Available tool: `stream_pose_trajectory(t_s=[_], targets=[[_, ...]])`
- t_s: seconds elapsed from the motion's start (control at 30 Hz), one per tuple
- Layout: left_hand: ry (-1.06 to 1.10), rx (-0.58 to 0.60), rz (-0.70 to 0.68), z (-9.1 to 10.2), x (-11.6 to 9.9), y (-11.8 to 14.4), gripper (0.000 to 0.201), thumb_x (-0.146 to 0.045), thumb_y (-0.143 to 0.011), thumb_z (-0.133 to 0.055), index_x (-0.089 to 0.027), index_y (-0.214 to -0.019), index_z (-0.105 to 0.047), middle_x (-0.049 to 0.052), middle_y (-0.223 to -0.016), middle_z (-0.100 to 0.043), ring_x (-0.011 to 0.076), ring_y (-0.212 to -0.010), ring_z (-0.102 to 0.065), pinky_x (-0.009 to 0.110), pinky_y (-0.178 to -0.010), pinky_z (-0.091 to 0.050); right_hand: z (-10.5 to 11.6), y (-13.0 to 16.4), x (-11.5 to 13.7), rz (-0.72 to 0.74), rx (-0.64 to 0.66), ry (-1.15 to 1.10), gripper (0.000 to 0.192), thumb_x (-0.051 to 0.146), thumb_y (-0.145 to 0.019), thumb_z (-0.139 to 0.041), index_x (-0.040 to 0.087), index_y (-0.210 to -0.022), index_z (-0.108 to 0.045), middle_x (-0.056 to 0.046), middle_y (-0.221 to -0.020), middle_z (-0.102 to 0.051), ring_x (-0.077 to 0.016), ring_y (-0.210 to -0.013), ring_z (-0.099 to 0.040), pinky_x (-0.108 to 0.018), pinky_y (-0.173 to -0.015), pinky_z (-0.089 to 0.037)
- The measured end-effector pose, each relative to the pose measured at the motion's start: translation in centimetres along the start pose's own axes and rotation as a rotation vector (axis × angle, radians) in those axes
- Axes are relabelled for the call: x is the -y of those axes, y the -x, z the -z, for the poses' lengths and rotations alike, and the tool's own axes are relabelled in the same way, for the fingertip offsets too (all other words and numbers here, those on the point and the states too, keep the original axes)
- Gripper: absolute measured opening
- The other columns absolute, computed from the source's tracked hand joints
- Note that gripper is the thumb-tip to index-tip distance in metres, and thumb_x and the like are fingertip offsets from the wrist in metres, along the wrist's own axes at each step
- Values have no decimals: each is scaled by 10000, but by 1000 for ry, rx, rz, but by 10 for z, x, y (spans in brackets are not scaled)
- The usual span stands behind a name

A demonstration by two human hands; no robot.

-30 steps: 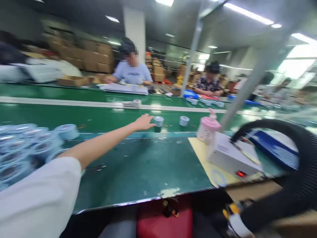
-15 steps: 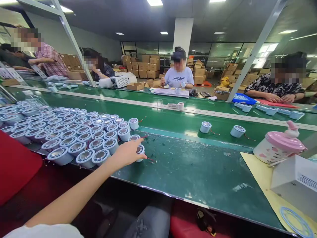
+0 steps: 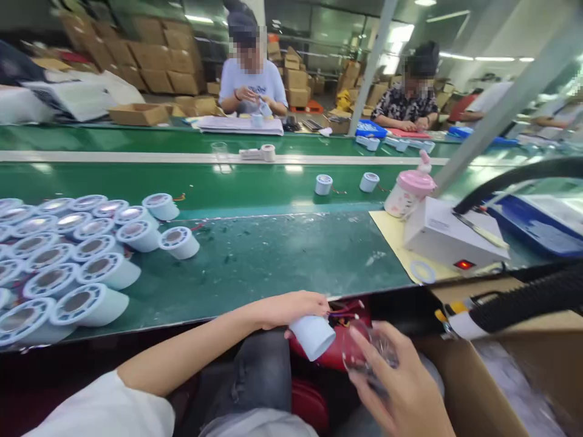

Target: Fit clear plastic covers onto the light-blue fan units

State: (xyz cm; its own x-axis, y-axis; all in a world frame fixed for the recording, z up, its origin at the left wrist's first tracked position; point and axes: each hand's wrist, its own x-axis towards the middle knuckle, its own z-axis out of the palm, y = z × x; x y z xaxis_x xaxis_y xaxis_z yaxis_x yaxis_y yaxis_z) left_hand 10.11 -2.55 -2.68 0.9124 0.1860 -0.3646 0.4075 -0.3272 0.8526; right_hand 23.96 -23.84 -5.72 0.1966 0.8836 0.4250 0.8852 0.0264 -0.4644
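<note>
My left hand is wrapped round a pale blue cylindrical housing, tilted over at the table's front edge. Thin red wires trail from its far side. Close by on the right, my right hand has its fingers curved round a clear, round plastic part, somewhat blurred. A small gap separates the two pieces. Rows of similar blue housings with round silvery tops and dark slots stand at the left of the green table.
A grey box with a lit red switch sits right, behind a blue ring and beside a pink-lidded cup. A black ribbed hose crosses above a cardboard box. Co-workers sit across the belt.
My left hand has taken a housing from the near rows and brought it right, to the table's front edge. My right hand has come into view with the clear part. The view has turned right.
</note>
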Motion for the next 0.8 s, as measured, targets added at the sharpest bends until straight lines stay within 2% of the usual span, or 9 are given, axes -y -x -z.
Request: stream_pose_trajectory(t_s=[0.07, 0.13, 0.23, 0.3, 0.37, 0.47, 0.57, 0.67, 0.8], targets=[[-1, 57, -81, -7, -9, -9, 226, -356, -846, -489, -189, -862, -642, -7, -746, -614, 127, -646, -564, 205, -559, -431, 1, -12, 3, -11, -31, 219, 467, 189, -858, -574, 321, -1306, -585, -160, -1324, -494, -381, -1111, -552, -516, -803, -566], [-20, 58, -145, -10, -15, -12, 181, -320, -841, -550, -202, -890, -677, 7, -889, -653, 157, -831, -583, 236, -747, -442, 2, -23, 3, -56, 53, 282, 427, 87, -811, -561, 285, -1173, -672, -163, -1346, -493, -389, -1102, -552, -521, -768, -572], [-64, -50, -199, -13, -17, -14, 203, -343, -857, -587, -207, -959, -699, 27, -961, -642, 180, -892, -571, 276, -836, -410, 7, -30, 1, -193, 229, 28, 239, 84, -763, -641, 246, -926, -703, -124, -1321, -516, -335, -1117, -567, -465, -818, -569], [-73, -146, -229, -17, -13, -16, 292, -398, -799, -682, -213, -1024, -698, 33, -954, -632, 186, -872, -573, 283, -813, -419, 10, -28, 1, -313, 257, -211, 39, 203, -790, -680, 226, -821, -677, -107, -1253, -537, -283, -1075, -598, -419, -862, -551], [-89, -198, -262, -22, -6, -19, 492, -456, -682, -788, -247, -1116, -683, 35, -961, -607, 196, -880, -569, 295, -807, -432, 12, -26, 2, -423, 215, -402, 170, 314, -859, -615, 207, -735, -662, -104, -1168, -561, -250, -1022, -618, -369, -839, -548], [-134, -165, -357, -27, 5, -21, 674, -473, -567, -857, -310, -1190, -658, 51, -1046, -557, 225, -971, -561, 337, -865, -444, 12, -24, 0, -551, 102, -614, 330, 392, -886, -564, 189, -638, -645, -109, -1041, -596, -243, -969, -622, -307, -721, -561], [-93, -74, -466, -27, 8, -20, 709, -416, -581, -865, -300, -1238, -624, 96, -1250, -536, 279, -1156, -523, 388, -981, -413, 12, -24, -4, -673, 27, -819, 341, 449, -814, -666, 183, -602, -646, -106, -1012, -621, -241, -928, -628, -295, -655, -583], [39, -5, -472, -26, 4, -16, 718, -365, -646, -835, -267, -1302, -563, 109, -1287, -578, 277, -1169, -549, 369, -975, -437, 15, -23, -8, -769, 11, -970, 333, 493, -775, -706, 185, -650, -692, -107, -1037, -655, -236, -889, -656, -320, -638, -608], [214, 8, -385, -29, -3, -12, 687, -319, -657, -828, -239, -1283, -556, 102, -1268, -586, 248, -1094, -594, 313, -877, -498, 19, -20, -9, -610, 25, -954, 286, 479, -776, -720, 205, -697, -732, -112, -1105, -695, -286, -1009, -668, -395, -780, -604]])
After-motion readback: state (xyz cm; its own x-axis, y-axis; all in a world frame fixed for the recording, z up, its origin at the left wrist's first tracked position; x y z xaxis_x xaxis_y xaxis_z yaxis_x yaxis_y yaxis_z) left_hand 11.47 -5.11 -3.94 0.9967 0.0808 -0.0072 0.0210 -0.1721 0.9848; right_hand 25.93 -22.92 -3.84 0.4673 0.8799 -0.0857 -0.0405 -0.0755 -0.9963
